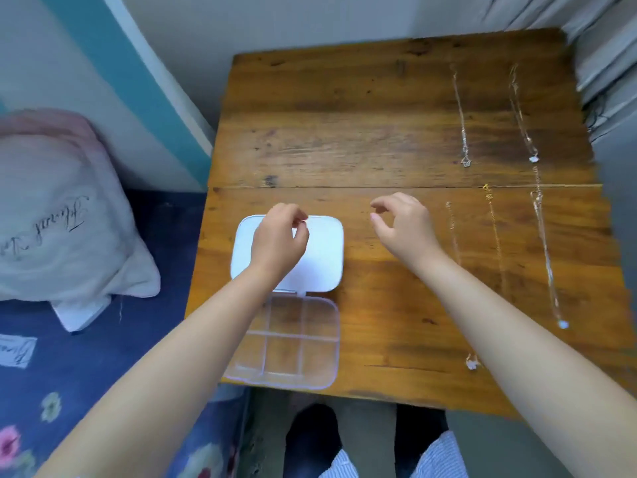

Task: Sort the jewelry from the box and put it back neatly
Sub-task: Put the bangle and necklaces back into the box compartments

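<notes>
A clear box (310, 381) with several compartments sits at the table's near edge, and nothing shows in them. Its white lid (324, 260) lies open flat behind it. My left hand (279, 239) hovers over the lid, thumb and forefinger pinched on a small thin piece of jewelry that is barely visible. My right hand (401, 225) is to the right of the lid, fingers curled and slightly apart, with nothing seen in it. Several necklaces lie stretched out on the right side of the table: a silver chain (462, 125), a gold chain (493, 222), a long silver chain (546, 257).
The wooden table (344, 132) stands against a wall, with curtains at the far right. A small pendant (471, 362) lies near my right forearm. To the left is a bed with a blue floral sheet (86, 357) and a pale pillow (58, 215). My knees show below the table's front edge.
</notes>
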The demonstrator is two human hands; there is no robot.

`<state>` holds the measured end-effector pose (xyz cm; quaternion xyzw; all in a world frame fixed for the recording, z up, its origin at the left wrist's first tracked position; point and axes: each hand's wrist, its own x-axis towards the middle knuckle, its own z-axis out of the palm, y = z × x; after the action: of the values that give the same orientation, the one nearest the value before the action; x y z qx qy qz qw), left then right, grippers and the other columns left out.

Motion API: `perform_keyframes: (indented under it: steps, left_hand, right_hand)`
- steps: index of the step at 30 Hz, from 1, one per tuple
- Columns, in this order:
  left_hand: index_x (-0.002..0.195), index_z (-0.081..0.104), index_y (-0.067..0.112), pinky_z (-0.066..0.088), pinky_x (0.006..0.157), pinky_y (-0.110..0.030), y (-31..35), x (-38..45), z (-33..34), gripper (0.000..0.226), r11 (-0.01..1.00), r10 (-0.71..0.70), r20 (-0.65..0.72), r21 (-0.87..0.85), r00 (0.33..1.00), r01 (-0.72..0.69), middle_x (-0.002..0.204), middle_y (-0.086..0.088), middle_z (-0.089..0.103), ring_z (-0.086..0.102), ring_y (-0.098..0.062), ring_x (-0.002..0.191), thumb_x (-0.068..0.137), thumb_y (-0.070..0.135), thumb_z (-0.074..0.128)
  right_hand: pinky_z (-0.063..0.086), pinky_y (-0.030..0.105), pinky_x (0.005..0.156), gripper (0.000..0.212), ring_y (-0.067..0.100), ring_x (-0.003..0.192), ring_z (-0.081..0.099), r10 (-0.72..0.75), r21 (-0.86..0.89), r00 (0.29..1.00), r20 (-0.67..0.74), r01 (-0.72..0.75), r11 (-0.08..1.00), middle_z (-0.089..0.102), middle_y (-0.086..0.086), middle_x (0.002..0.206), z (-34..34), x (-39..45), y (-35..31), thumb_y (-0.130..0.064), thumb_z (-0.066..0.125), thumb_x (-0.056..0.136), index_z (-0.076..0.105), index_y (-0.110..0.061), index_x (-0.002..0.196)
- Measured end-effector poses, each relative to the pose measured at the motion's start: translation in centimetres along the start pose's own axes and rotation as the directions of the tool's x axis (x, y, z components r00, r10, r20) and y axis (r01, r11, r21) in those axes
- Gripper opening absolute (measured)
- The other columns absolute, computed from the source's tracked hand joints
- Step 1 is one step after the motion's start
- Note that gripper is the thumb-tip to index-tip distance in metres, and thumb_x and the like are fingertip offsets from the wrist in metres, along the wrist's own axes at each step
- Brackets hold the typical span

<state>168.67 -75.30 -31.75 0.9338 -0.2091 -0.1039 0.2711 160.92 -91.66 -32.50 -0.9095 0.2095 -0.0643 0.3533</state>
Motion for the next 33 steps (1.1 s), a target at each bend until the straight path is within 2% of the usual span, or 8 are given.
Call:
perform_keyframes:
  steps: [3,7,11,14,18,24,28,33]
  left_hand:
    - [0.103,0.062,-0.005,0.046,0.082,-0.036,-5.1,-2.8,-2.7,0.020,0.999,0.034,0.024,0.034,0.999,-0.035,0.105,-0.022,0.063,0.057,-0.033,0.102,0.085,-0.003,0.053]
    - [0.121,0.053,0.004,0.043,0.088,-0.039,-11.2,-6.7,-4.1,0.034,0.989,-0.076,0.105,0.134,0.992,0.061,0.121,-0.018,0.056,0.049,-0.032,0.113,0.088,0.014,0.056]
    - [0.132,0.042,0.006,0.046,0.083,-0.037,-14.3,-9.2,-3.5,0.045,0.983,-0.177,0.226,0.094,0.958,0.159,0.120,-0.015,0.056,0.055,-0.031,0.105,0.091,0.023,0.053]
    - [0.125,0.051,0.004,0.043,0.081,-0.032,-15.2,-10.1,-2.9,0.034,0.988,-0.147,0.271,-0.009,0.951,0.155,0.112,-0.016,0.063,0.056,-0.029,0.099,0.094,0.017,0.049]
    - [0.123,0.055,0.005,0.041,0.077,-0.029,-15.7,-10.4,-2.5,0.031,0.980,-0.150,0.238,-0.089,0.960,0.176,0.113,-0.016,0.064,0.053,-0.022,0.087,0.095,0.016,0.047]
    - [0.127,0.052,0.007,0.044,0.085,-0.031,-15.4,-10.5,-2.8,0.033,0.963,-0.201,0.266,-0.123,0.943,0.240,0.123,-0.014,0.062,0.056,-0.026,0.107,0.096,0.016,0.047]
    - [0.127,0.054,0.008,0.046,0.087,-0.033,-14.8,-10.6,-3.3,0.032,0.955,-0.235,0.280,-0.112,0.931,0.275,0.122,-0.014,0.063,0.056,-0.028,0.110,0.096,0.015,0.046]
    - [0.121,0.057,0.004,0.048,0.080,-0.034,-14.9,-11.8,-3.4,0.029,0.964,-0.244,0.275,-0.038,0.930,0.264,0.116,-0.016,0.066,0.058,-0.031,0.104,0.096,0.012,0.044]
  right_hand:
    - [0.038,0.034,0.089,0.026,0.036,0.105,0.056,0.094,0.009,0.996,0.006,-0.094,0.996,0.064,0.026,0.108,3.3,-1.8,-3.4,-0.007,0.057,0.083,0.061,0.003,0.107]
    - [0.032,0.040,0.102,0.043,0.040,0.123,0.040,0.357,-0.077,0.932,0.065,-0.352,0.933,0.047,0.028,0.130,6.8,-3.9,-5.5,-0.015,0.051,0.088,0.041,0.005,0.124]
    - [0.033,0.041,0.102,0.045,0.040,0.127,0.036,0.526,-0.042,0.848,0.072,-0.524,0.851,0.040,0.027,0.137,8.5,-4.9,-6.3,-0.014,0.042,0.092,0.029,0.008,0.130]
    - [0.038,0.039,0.096,0.039,0.039,0.120,0.044,0.539,-0.008,0.842,0.020,-0.539,0.842,0.050,0.025,0.130,9.2,-4.8,-6.3,-0.010,0.038,0.093,0.034,0.007,0.128]
    - [0.040,0.039,0.099,0.037,0.036,0.119,0.048,0.551,0.063,0.832,-0.061,-0.547,0.834,0.055,0.023,0.128,9.5,-4.3,-6.1,-0.005,0.042,0.089,0.045,0.004,0.125]
    - [0.048,0.038,0.091,0.031,0.028,0.104,0.058,0.585,0.270,0.799,-0.141,-0.537,0.799,0.065,0.017,0.112,9.0,-4.9,-5.8,0.000,0.046,0.084,0.060,-0.003,0.111]
    - [0.043,0.029,0.075,0.029,0.019,0.085,0.055,0.595,0.360,0.789,-0.152,-0.517,0.777,0.064,0.009,0.092,8.1,-5.6,-5.8,0.001,0.047,0.081,0.063,-0.004,0.105]
    - [0.047,0.033,0.085,0.029,0.025,0.092,0.059,0.596,0.344,0.797,-0.096,-0.535,0.771,0.068,0.018,0.106,9.1,-6.4,-5.9,0.002,0.049,0.081,0.063,-0.002,0.107]
